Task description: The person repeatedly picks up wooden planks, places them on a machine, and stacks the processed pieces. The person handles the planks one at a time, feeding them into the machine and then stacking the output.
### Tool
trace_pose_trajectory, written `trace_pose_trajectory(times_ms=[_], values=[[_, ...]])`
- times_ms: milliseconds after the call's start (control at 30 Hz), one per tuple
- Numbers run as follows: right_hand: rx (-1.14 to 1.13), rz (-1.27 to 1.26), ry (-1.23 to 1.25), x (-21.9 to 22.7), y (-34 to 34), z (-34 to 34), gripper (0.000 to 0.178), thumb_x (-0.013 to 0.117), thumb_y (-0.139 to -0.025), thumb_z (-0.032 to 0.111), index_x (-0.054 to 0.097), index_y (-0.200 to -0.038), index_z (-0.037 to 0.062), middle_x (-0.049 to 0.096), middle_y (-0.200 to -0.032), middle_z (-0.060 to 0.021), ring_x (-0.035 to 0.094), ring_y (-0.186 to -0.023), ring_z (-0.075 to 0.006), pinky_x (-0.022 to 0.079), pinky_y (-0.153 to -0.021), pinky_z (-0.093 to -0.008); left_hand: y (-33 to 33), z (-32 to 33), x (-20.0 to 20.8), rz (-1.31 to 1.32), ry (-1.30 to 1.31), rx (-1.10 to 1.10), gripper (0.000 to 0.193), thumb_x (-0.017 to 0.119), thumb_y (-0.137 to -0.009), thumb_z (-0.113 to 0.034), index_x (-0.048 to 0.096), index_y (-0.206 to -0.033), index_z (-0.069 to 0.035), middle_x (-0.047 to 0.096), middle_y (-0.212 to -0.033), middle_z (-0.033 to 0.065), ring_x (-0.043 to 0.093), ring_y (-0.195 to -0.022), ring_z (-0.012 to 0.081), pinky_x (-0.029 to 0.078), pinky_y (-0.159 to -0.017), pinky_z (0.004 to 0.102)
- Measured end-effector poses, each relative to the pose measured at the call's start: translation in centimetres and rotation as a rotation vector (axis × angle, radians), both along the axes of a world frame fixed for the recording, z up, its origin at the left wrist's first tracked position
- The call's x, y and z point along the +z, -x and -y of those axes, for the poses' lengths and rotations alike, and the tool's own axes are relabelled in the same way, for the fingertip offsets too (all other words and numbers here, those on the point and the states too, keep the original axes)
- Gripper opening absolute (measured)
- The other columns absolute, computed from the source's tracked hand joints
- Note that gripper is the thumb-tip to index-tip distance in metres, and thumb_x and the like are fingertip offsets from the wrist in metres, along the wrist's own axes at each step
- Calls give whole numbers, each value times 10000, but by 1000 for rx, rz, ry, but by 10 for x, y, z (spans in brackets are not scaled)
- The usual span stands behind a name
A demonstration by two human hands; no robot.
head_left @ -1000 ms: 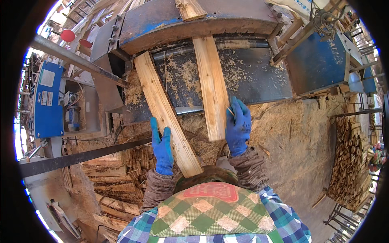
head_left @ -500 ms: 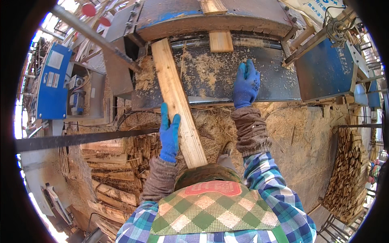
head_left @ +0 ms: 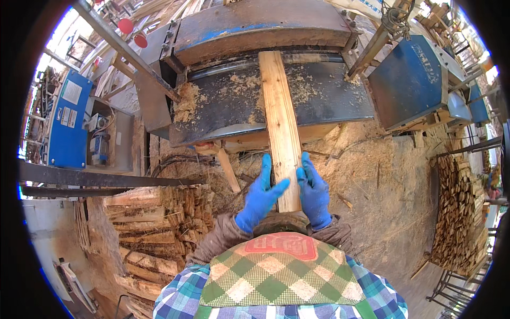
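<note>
A long, pale wooden plank (head_left: 280, 114) lies lengthwise over the dark metal bed (head_left: 223, 109) of a planer-like machine. Its far end reaches the roller at the machine's opening, while the near end sticks out over the bed's front edge towards my body. Near that end, my left hand (head_left: 259, 199), in a blue glove, grips the left side with the thumb across the top face. On the opposite edge, my gloved right hand (head_left: 314, 195) is closed against the wood, its fingertips pointing forward. The undersides of both grips are hidden.
A metal hood (head_left: 260, 32) spans the far side of the bed. Stacked rough boards (head_left: 143, 234) lie at left, and a taller wood pile (head_left: 459, 218) stands at right. A blue control box (head_left: 69, 117) and dark bars (head_left: 106, 181) are on the left. Sawdust covers the floor.
The plank has swung right and now points straight at the opening. My right hand has come back from the bed to its right edge. The short board piece under the hood has disappeared from view.
</note>
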State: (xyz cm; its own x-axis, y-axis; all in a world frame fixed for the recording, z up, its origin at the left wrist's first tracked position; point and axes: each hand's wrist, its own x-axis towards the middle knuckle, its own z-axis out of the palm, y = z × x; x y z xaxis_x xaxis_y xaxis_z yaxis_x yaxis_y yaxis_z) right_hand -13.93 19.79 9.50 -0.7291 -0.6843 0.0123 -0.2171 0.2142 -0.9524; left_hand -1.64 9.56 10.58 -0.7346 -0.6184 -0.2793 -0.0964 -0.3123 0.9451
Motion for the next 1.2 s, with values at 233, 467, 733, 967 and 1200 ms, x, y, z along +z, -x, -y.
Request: trace_pose_trajectory(times_ms=[233, 467, 733, 967, 1200], values=[[-51, 57, 54, 1, 25, 27, 436, 615, -1013, 198, 549, -1403, 15, 651, -1315, -178, 646, -1160, -202, 527, -969, -350, -15, -11, -4, 180, 487, -216, 1002, 773, -880, -295, 131, -1590, 3, 408, -1530, 238, 485, -1358, 299, 426, -1097, 401], [-106, -383, -48, -46, 68, 89, 352, 663, -971, 130, 619, -1300, 12, 630, -1233, -131, 609, -1087, -232, 538, -845, -327, 26, 37, -41, 508, 1149, -46, 930, 508, -898, -656, 325, -1536, -5, 227, -1616, 252, 167, -1506, 429, 161, -1224, 534], [-124, -715, -49, -41, 129, 181, 401, 580, -999, 234, 596, -1346, 35, 618, -1286, -168, 607, -1105, -298, 501, -922, -386, 105, 122, -85, 447, 1260, 383, 965, 527, -843, -681, 419, -1456, 57, 362, -1550, 239, 193, -1496, 445, 111, -1232, 596], [66, -621, -13, -51, 145, 193, 499, 471, -1059, 319, 510, -1423, -19, 528, -1439, -224, 548, -1276, -364, 447, -1065, -423, 64, 84, -88, 287, 1118, 596, 718, 529, -993, -525, 325, -1568, -148, 234, -1628, 182, 143, -1522, 399, 177, -1227, 558], [752, -151, 193, -39, -38, 143, 515, 453, -1072, 306, 426, -1485, -1, 465, -1491, -203, 461, -1363, -335, 384, -1141, -421, -223, -157, -135, 68, -138, 1745, 536, 590, -999, -389, 458, -1402, -61, 512, -1325, 135, 540, -1179, 249, 470, -981, 377]])
